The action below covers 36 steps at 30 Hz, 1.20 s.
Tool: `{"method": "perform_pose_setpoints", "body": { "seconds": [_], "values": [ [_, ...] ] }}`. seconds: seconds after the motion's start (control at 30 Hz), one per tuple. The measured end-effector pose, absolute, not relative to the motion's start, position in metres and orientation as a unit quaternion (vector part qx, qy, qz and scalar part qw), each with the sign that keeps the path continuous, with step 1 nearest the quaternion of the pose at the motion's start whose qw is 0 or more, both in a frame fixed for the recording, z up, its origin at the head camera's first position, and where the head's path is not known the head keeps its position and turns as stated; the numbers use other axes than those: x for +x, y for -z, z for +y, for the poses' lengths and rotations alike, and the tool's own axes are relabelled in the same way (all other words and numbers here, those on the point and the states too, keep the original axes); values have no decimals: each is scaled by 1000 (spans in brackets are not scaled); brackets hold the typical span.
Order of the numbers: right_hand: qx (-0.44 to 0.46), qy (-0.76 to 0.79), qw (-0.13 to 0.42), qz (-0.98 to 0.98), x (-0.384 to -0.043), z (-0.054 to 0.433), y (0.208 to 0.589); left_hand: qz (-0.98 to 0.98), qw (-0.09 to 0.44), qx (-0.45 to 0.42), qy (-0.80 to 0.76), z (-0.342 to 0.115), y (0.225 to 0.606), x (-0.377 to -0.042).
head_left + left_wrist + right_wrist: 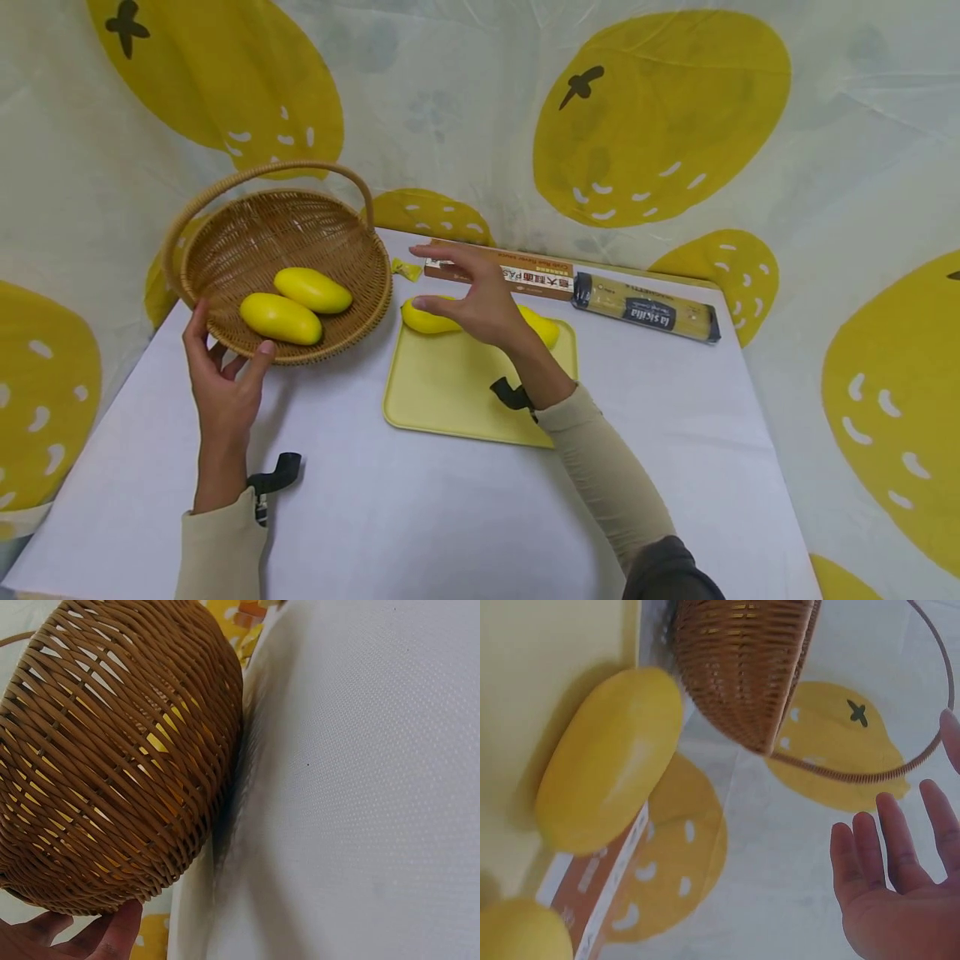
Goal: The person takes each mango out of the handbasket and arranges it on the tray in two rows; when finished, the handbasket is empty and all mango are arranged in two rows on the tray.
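My left hand (225,383) grips the near-left rim of a brown wicker basket (288,221), thumb at the rim and fingers around its side. The basket leans with its opening toward me, and two yellow mangoes (312,289) lie inside. In the left wrist view, my fingertips (124,926) press against the woven side (112,750). With fingers spread, my right hand (480,304) holds nothing above a pale yellow tray (465,392). Two more mangoes lie on the tray's far side, one at the left (427,318) and one partly behind my right hand (543,327).
Behind the tray lies a long brown pasta box (536,282). A clear pack of noodles (648,310) with a dark label lies to its right. Between basket and box is a small yellow wrapped item (406,269). A lemon-print curtain (465,125) hangs behind the white table (360,517).
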State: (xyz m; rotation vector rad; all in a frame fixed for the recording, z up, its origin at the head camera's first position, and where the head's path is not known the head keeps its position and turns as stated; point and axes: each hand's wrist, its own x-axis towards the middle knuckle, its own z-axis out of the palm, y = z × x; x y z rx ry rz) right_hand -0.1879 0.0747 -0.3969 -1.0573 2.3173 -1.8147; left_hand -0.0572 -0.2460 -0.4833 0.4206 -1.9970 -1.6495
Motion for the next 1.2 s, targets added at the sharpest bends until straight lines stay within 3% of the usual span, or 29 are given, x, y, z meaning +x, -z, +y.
{"method": "perform_pose_setpoints", "body": {
  "seconds": [0.8,1.2],
  "values": [
    [-354,521,103,770,-209,-53,410,-732,259,147,613,-244,485,-57],
    [-302,474,151,813,-227,-91,420,-734,255,144,613,-247,492,-59]
  ]
}}
